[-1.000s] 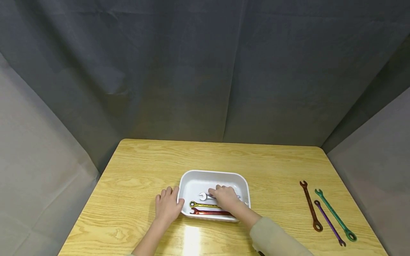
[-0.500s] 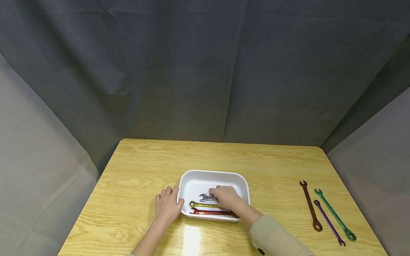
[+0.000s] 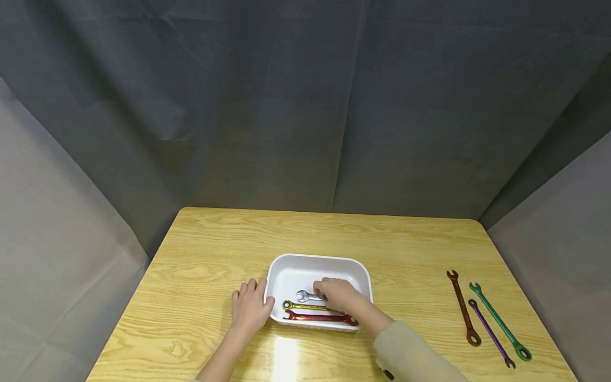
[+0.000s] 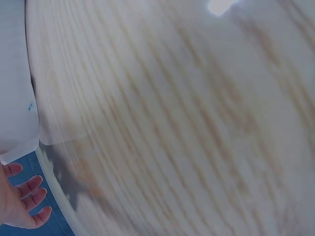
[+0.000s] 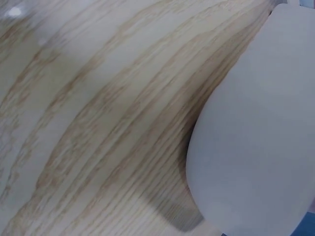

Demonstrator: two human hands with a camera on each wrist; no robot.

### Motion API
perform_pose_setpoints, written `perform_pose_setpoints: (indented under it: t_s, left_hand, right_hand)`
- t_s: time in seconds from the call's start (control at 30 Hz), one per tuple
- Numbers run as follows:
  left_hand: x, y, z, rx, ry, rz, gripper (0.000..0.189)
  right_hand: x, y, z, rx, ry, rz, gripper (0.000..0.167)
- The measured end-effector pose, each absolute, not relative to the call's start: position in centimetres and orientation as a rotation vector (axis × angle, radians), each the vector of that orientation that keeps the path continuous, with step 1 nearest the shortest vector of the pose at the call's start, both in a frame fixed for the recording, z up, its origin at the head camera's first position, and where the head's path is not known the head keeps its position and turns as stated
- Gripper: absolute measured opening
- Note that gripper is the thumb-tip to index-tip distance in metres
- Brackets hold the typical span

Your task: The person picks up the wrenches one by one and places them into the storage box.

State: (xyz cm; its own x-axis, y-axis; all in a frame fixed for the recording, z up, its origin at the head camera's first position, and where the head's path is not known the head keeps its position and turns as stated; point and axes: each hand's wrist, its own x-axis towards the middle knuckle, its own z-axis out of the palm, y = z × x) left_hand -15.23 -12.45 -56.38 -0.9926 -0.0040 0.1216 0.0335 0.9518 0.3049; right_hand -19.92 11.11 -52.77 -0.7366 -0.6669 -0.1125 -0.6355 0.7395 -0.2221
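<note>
A white tray [image 3: 315, 261] sits on the wooden table, with three wrenches in it. In the head view, my right hand [image 3: 340, 295] is inside the tray, its fingers curled down on a silver wrench [image 3: 305, 296] and hiding its right end. A yellow wrench [image 3: 305, 306] and a red wrench [image 3: 317, 317] lie below it, roughly parallel. My left hand [image 3: 249, 309] rests against the tray's left side, fingers extended, thumb at the rim. The left wrist view shows the left hand [image 4: 22, 196] beside the tray wall [image 4: 17, 83]. Only the tray's outer wall [image 5: 256, 128] shows in the right wrist view.
On the right of the table [image 3: 210, 239] lie a brown wrench [image 3: 461, 305], a green wrench [image 3: 498, 318] and a purple wrench [image 3: 490, 331], side by side at a slant. A grey curtain [image 3: 267, 106] hangs behind the table.
My right hand has shifted slightly to the right and down inside the tray. The silver wrench has moved a little closer to the yellow one. My left hand has stayed put.
</note>
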Motion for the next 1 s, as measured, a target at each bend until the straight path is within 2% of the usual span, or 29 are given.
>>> perform_pose_setpoints:
  t_s: [0.67,1.0]
  left_hand:
    - [-15.3,-12.5,-56.6,-0.027,-2.950,-0.468,0.042]
    - [-15.3,-12.5,-56.7,-0.024,-2.954,-0.478,0.042]
  right_hand:
    - [-19.8,11.7,-53.1,-1.076,2.804,-0.265,0.013]
    - [-19.8,12.3,-52.9,-1.149,3.011,-0.305,0.023]
